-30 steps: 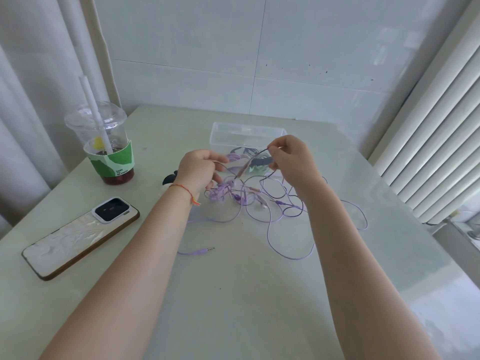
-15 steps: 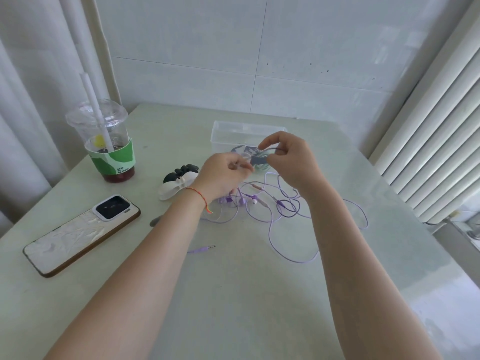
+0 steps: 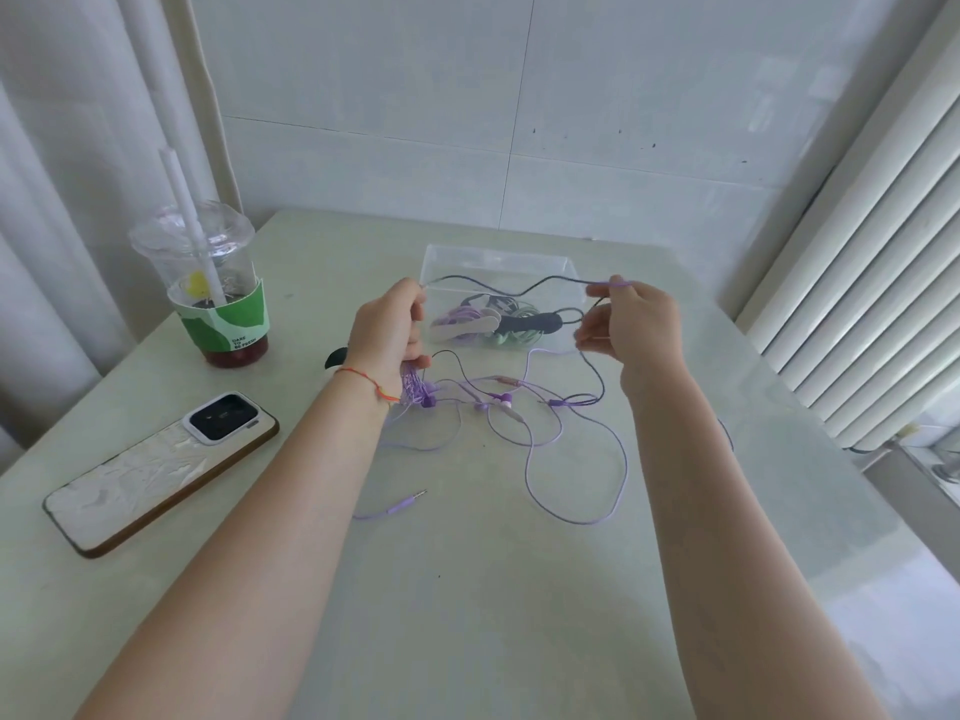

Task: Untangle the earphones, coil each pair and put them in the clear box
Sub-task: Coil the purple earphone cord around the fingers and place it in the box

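Our left hand [image 3: 387, 335] and right hand [image 3: 631, 324] pinch the cord [image 3: 498, 289] taut; we advise drawing it free of the tangle [image 3: 493, 402] slowly.

Left side of table [image 3: 467, 615]: iced drink cup [image 3: 218, 293] with green sleeve and white straw [image 3: 187, 210]; phone [image 3: 161, 465] face down nearer the camera. Tiled wall [image 3: 519, 106] behind, radiator [image 3: 857, 283] right.

Bare forearms, red-orange string bracelet [image 3: 370, 381] on left wrist
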